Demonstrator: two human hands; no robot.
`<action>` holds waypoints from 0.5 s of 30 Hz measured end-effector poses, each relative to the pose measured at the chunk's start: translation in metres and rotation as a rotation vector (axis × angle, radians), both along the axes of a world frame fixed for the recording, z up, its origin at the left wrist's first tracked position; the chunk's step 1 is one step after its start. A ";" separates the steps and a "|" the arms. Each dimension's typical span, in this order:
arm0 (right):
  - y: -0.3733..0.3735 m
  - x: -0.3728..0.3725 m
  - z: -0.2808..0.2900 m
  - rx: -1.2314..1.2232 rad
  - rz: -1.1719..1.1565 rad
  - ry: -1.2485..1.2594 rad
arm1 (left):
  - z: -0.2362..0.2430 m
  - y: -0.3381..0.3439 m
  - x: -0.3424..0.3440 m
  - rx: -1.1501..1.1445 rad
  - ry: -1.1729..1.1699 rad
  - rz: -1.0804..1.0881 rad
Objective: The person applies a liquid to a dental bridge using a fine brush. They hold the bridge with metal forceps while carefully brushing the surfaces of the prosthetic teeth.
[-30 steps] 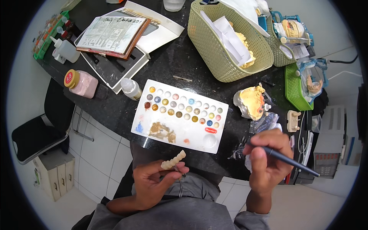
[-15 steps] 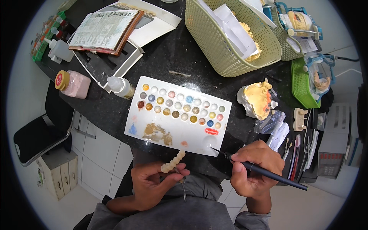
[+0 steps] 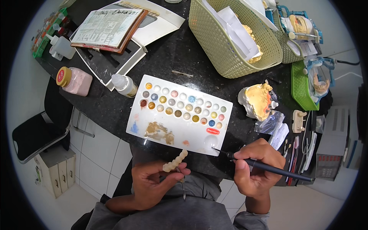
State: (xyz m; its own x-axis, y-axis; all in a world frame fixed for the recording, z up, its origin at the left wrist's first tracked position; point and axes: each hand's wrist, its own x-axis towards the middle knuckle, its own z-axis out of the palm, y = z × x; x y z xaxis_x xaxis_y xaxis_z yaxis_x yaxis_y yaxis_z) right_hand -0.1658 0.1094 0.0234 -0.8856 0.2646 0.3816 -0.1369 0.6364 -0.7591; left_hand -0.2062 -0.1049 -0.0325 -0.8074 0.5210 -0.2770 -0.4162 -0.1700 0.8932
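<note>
Right hand (image 3: pixel 255 179) and left hand (image 3: pixel 152 184) are both closed: at the near right corner of a white mixing palette (image 3: pixel 189 133), a dark-handled brush (image 3: pixel 284 171) is gripped by the former; near its front edge, a dental bridge (image 3: pixel 175 161) (tooth-coloured) is held by the latter.

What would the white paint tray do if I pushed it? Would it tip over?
Probably not: the tray lies flat and wide on the table, so it would likely slide. It looks stiff, with fairly straight edges. Tilted, it might spill, since its colour wells are open.
</note>
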 end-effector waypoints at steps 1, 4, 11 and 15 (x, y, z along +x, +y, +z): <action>0.000 0.000 -0.001 0.005 -0.007 -0.006 | 0.000 0.000 0.000 -0.001 -0.002 0.001; 0.000 0.002 0.000 0.012 -0.023 0.017 | -0.001 -0.001 0.000 0.002 0.005 -0.005; -0.003 0.011 -0.005 -0.036 -0.018 0.039 | 0.000 -0.002 -0.001 0.042 -0.031 -0.037; -0.005 0.014 -0.007 -0.039 -0.035 0.040 | 0.002 -0.002 -0.001 0.031 -0.010 -0.039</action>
State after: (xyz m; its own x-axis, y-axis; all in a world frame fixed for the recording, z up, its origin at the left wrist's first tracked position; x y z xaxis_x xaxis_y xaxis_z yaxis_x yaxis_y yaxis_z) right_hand -0.1523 0.1048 0.0162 -0.8597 0.3109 0.4053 -0.1455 0.6114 -0.7778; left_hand -0.2076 -0.1069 -0.0303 -0.7836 0.5607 -0.2676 -0.4316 -0.1814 0.8836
